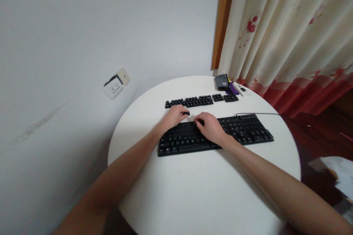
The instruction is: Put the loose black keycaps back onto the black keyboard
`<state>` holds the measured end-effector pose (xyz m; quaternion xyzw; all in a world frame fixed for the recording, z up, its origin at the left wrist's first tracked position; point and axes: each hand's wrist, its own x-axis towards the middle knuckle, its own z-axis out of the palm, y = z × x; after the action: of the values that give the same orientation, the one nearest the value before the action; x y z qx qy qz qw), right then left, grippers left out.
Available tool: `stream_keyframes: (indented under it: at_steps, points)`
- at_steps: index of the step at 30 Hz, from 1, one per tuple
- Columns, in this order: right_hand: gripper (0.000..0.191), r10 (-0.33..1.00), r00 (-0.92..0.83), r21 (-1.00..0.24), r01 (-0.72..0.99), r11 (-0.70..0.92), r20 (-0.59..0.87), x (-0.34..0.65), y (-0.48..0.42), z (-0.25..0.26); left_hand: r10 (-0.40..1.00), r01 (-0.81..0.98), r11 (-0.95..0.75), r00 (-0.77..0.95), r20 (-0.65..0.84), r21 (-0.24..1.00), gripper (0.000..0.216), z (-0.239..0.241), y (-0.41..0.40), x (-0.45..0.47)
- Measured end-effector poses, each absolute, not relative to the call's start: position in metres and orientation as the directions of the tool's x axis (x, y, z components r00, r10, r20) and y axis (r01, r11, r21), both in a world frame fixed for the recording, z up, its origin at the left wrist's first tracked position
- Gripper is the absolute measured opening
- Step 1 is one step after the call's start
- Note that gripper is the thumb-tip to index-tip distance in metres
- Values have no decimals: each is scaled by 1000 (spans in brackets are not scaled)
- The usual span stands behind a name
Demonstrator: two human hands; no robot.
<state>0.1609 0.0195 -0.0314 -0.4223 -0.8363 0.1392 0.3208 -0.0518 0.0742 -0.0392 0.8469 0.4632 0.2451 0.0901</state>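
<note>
Your left hand (175,115) pinches a short strip of black keycaps (186,113) between thumb and fingers, just beyond the back edge of the black keyboard (187,137). Your right hand (209,126) is over the middle of that keyboard, thumb and fingertips drawn close together near its back edge; you cannot tell from this view whether anything sits between them. The keyboard lies flat across the round white table (176,191), its cable (259,113) trailing off to the right. Behind it, apart from it, a line of loose keycaps (197,101) stands in groups, two smaller blocks at the right end. Farther back lie a folded grey cloth (221,82) and a purple cloth (233,89), near the curtain (275,44).
</note>
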Motion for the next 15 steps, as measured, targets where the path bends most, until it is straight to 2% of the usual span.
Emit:
stream_keyframes:
  at_steps: [8, 15]
  points:
    - [9, 782, -346, -636, 456, 623, 519, 165, 20, -29, 784, 620, -621, 497, 373, 480, 20, -10, 28, -31]
    - [9, 759, -401, -644, 405, 649, 513, 166, 18, -27, 783, 606, -619, 527, 330, 500, 13, -3, 8, -26]
